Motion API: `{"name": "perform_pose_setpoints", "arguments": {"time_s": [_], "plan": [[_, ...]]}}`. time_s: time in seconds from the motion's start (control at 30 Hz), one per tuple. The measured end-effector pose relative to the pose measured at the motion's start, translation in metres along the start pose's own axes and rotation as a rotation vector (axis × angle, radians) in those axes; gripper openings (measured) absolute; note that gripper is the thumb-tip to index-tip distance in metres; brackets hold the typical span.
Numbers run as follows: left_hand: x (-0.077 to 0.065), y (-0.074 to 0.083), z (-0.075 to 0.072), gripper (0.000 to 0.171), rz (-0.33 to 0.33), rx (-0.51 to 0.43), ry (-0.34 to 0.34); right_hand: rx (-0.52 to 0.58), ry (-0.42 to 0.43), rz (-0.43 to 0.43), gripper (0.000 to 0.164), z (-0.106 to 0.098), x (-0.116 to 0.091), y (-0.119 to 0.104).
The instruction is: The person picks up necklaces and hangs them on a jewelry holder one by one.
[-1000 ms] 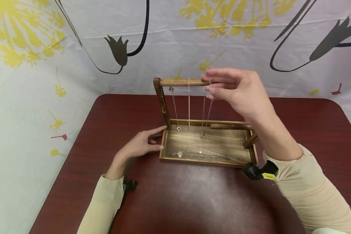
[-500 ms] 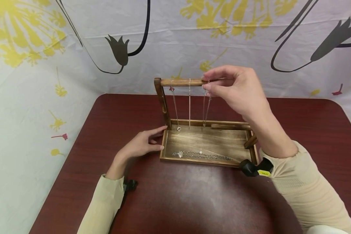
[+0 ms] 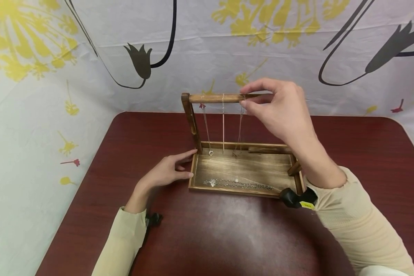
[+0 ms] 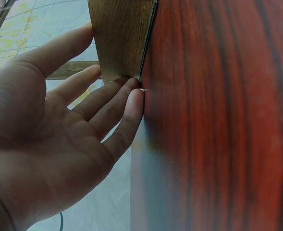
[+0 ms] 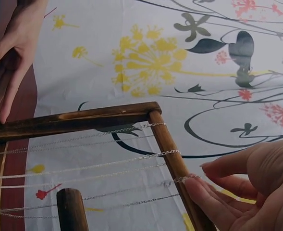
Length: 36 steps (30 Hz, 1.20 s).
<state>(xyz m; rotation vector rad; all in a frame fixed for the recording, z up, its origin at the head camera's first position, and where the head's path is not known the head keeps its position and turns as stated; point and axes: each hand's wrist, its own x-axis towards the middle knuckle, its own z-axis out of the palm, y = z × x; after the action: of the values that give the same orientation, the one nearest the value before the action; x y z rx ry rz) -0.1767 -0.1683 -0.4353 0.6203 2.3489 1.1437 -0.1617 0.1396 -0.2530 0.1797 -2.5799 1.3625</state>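
Note:
A wooden necklace stand has a tray base (image 3: 214, 165) and a top rod (image 3: 207, 98). My right hand (image 3: 284, 109) is at the rod, thumb and index finger pinching the chain of a thin necklace (image 3: 240, 126) laid over it. In the right wrist view, this chain (image 5: 131, 199) runs down from the rod beside my thumb. Two more necklaces hang to its left, one with a ring-like pendant (image 3: 211, 152), the other a plain chain (image 3: 223, 126). My left hand (image 3: 163, 168) rests against the tray's left end, its fingers extended; in the left wrist view the fingertips touch the wood.
A silver chain necklace (image 3: 241, 184) with a flower-like pendant lies along the tray's front edge. A short wooden bar (image 3: 269, 149) stands over the tray's back right. The red-brown table (image 3: 227, 230) meets a patterned cloth (image 3: 193, 46) behind.
My right hand has moved slightly left and closer to the rod, bringing the necklace chain against it. The hanging necklace has swung a little left. My left hand has stayed in place.

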Motion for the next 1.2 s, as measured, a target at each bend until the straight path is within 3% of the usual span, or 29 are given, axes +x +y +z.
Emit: {"name": "perform_pose_setpoints", "arguments": {"time_s": [0.23,0.5,0.87,1.2], "plan": [[0.001,-0.002,0.001,0.076,-0.003,0.003,0.002,0.091,-0.040,0.027,0.019,-0.002,-0.002,0.001],[0.000,-0.001,0.001,0.076,-0.007,0.004,0.002,0.142,-0.066,-0.008,0.023,-0.005,-0.006,0.004],[0.000,0.000,0.001,0.076,0.002,-0.004,0.004,0.286,-0.046,-0.044,0.027,-0.010,-0.015,0.018],[0.000,-0.001,0.000,0.076,0.022,-0.009,0.005,0.241,-0.043,-0.025,0.026,-0.015,-0.020,0.024]]}}
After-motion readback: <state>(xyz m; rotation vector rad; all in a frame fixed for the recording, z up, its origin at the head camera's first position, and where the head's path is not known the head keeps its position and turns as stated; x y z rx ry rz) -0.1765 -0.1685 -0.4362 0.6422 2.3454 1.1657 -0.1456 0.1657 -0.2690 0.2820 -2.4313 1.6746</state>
